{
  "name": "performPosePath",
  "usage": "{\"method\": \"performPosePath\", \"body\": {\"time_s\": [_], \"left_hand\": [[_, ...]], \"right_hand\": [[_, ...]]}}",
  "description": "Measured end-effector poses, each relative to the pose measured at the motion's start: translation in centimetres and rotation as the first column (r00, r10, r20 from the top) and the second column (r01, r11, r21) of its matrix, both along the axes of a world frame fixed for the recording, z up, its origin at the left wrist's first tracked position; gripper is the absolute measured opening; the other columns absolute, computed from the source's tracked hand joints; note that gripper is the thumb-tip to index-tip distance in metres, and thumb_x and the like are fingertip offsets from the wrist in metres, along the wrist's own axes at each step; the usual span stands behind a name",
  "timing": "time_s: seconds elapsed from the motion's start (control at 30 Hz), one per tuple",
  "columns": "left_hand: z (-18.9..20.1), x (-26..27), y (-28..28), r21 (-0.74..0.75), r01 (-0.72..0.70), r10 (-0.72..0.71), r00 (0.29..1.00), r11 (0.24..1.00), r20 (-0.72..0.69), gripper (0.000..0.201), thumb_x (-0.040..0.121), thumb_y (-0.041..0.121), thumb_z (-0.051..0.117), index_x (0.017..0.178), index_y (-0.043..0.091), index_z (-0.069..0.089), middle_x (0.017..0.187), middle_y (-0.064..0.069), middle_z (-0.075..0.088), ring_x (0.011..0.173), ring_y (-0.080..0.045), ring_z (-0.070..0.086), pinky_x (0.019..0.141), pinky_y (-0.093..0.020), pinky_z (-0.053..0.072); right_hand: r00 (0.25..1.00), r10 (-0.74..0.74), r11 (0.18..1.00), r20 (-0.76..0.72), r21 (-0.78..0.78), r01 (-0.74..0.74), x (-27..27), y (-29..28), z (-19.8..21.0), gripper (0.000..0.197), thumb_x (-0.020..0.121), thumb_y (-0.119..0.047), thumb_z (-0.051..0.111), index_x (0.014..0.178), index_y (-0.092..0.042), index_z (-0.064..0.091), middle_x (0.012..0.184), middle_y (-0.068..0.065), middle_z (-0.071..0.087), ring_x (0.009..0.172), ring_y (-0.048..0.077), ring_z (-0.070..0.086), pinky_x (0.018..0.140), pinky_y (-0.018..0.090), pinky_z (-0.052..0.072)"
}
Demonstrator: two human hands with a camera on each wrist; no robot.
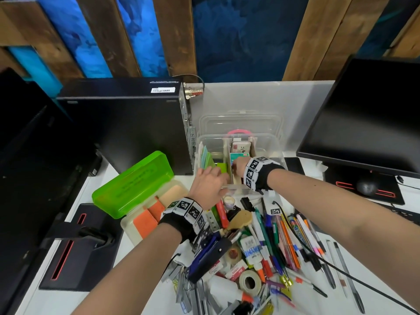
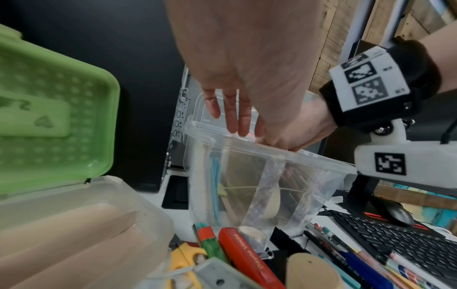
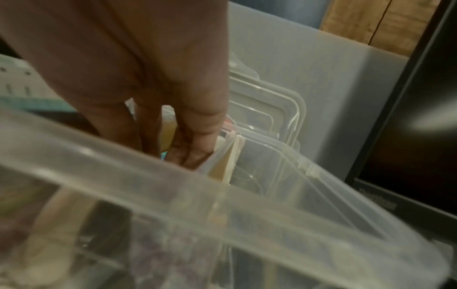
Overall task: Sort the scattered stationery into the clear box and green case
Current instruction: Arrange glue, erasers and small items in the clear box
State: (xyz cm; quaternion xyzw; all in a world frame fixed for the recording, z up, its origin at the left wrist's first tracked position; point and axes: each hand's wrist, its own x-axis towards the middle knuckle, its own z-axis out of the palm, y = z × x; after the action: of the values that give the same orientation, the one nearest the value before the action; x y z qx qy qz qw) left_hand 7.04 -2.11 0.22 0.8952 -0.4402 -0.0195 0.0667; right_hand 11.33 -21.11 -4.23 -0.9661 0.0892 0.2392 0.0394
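Far left of both hands stands a black computer tower [image 1: 127, 123]; nearer, just left of the left wrist, the translucent lime-green hinged plastic case [image 1: 134, 183] lies open on the white surface [image 1: 141, 298], orange and beige pieces in its tray; the left hand [image 1: 208, 186] reaches over the near rim of the clear plastic divided box [image 1: 268, 144], fingers [image 2: 237, 115] straight and spread, holding nothing; beside it the right hand [image 1: 237, 167] dips into the box's middle compartment, fingers pointing down among cards, and I cannot tell whether they pinch anything; the box wall hides the fingertips; below both wrists a heap of pens, markers, tape rolls and clips [image 1: 261, 246] crowds the surface; right of the right forearm stands a black monitor [image 1: 368, 114].
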Motion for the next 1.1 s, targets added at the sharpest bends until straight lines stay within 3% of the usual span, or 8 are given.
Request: {"method": "performPosePath", "body": {"time_s": [0.13,0.23,0.37,0.53,0.67,0.83,1.0,1.1], "left_hand": [[0.2,-0.4,1.0,-0.063,-0.028,0.030,0.999,0.998,0.033,0.032,0.097,0.032,0.043,0.125,0.019,0.051,0.118,-0.002,0.049,0.111,-0.020,0.044,0.088,-0.032,0.029],[0.4,-1.1,1.7,-0.129,0.008,-0.003,0.999,0.992,0.041,0.024,0.095,0.024,0.048,0.115,0.013,0.055,0.105,-0.005,0.052,0.095,-0.022,0.052,0.078,-0.030,0.033],[0.4,-3.8,2.0,-0.141,0.162,-0.170,0.984,0.977,-0.046,0.015,0.093,0.030,0.048,0.094,0.016,0.054,0.090,0.000,0.055,0.074,-0.018,0.056,0.066,-0.034,0.050],[-2.8,-8.7,0.9,0.073,0.479,-0.475,0.877,0.875,-0.070,0.026,0.076,0.015,0.066,0.101,0.010,0.059,0.101,-0.011,0.060,0.091,-0.028,0.058,0.062,-0.035,0.052],[-4.4,-10.8,-0.4,0.192,0.557,-0.551,0.830,0.808,-0.089,0.041,0.081,0.006,0.058,0.122,0.010,0.053,0.123,-0.012,0.051,0.115,-0.028,0.044,0.082,-0.041,0.046],[-4.7,-11.5,-1.4,0.272,0.594,-0.606,0.794,0.757,-0.045,0.041,0.088,0.002,0.048,0.128,0.010,0.049,0.123,-0.009,0.051,0.111,-0.027,0.046,0.091,-0.039,0.039],[-5.9,-11.1,-1.7,0.366,0.650,-0.696,0.718,0.666,-0.009,0.029,0.083,0.012,0.063,0.111,0.020,0.061,0.107,0.001,0.064,0.095,-0.019,0.061,0.081,-0.031,0.048],[-5.9,-10.3,-1.9,0.267,0.617,-0.627,0.777,0.741,-0.054,0.031,0.092,0.009,0.052,0.121,0.016,0.057,0.118,-0.004,0.061,0.107,-0.023,0.056,0.090,-0.036,0.044]], "right_hand": [[0.995,-0.034,0.999,0.094,0.023,0.032,-2.4,1.3,2.7,0.029,0.087,-0.007,0.049,0.112,-0.010,0.063,0.110,0.012,0.066,0.099,0.029,0.064,0.077,0.032,0.052],[0.963,-0.144,0.983,0.226,0.142,0.114,-4.6,2.2,5.1,0.030,0.091,-0.010,0.045,0.119,-0.010,0.055,0.122,0.015,0.055,0.109,0.034,0.057,0.088,0.038,0.047],[0.898,-0.200,0.946,0.393,0.316,0.072,-10.1,3.8,7.0,0.017,0.090,-0.013,0.046,0.107,-0.016,0.047,0.113,0.006,0.051,0.092,0.029,0.058,0.079,0.036,0.046],[0.952,-0.137,0.914,0.273,0.406,0.015,-16.9,4.1,4.3,0.014,0.089,-0.011,0.045,0.101,-0.018,0.048,0.106,0.005,0.054,0.090,0.025,0.057,0.080,0.037,0.047],[0.973,-0.189,0.904,0.131,0.410,0.121,-20.0,2.6,1.0,0.024,0.086,-0.003,0.041,0.101,-0.016,0.055,0.107,0.006,0.054,0.102,0.023,0.054,0.088,0.033,0.043],[0.943,-0.306,0.875,0.135,0.430,0.222,-22.2,0.6,0.1,0.027,0.091,0.000,0.039,0.107,-0.011,0.059,0.109,0.003,0.054,0.104,0.021,0.053,0.086,0.025,0.039],[0.943,-0.318,0.857,0.097,0.455,0.242,-22.8,-0.4,0.2,0.027,0.094,-0.001,0.038,0.110,-0.010,0.058,0.116,0.009,0.056,0.101,0.021,0.053,0.079,0.021,0.036],[0.936,-0.341,0.834,0.087,0.488,0.258,-22.8,-0.9,0.8,0.027,0.095,-0.003,0.038,0.111,-0.009,0.059,0.111,0.006,0.058,0.092,0.017,0.052,0.077,0.022,0.038]]}}
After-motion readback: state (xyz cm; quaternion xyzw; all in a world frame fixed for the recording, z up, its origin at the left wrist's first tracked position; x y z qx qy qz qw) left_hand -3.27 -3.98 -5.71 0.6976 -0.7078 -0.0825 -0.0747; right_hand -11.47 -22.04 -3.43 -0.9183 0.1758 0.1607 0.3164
